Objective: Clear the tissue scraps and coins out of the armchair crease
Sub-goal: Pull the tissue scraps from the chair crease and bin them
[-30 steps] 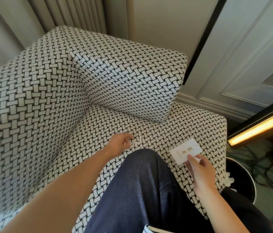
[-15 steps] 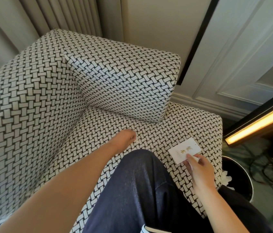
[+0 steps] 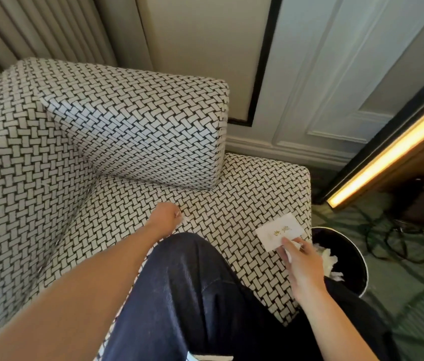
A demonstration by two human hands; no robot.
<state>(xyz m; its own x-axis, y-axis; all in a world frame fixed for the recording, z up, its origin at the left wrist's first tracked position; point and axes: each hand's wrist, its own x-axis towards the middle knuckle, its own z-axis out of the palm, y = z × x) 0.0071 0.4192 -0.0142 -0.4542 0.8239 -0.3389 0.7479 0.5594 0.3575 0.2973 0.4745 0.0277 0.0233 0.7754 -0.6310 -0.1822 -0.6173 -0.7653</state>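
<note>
Since a second ago the left hand (image 3: pixel 165 217) has curled its fingers over the small white tissue scrap (image 3: pixel 186 219). The scrap lies on the seat of the black-and-white woven-pattern fabric armchair (image 3: pixel 244 183), near the crease, and one corner shows at the fingertips. The right hand (image 3: pixel 301 260) pinches a white paper card with gold characters (image 3: pixel 278 230) at the seat's front edge. The round black bin (image 3: pixel 349 246) stands to the right, just beside the right hand, so I judge the scrap must travel rightward across the dark blue trouser leg (image 3: pixel 192 295).
</note>
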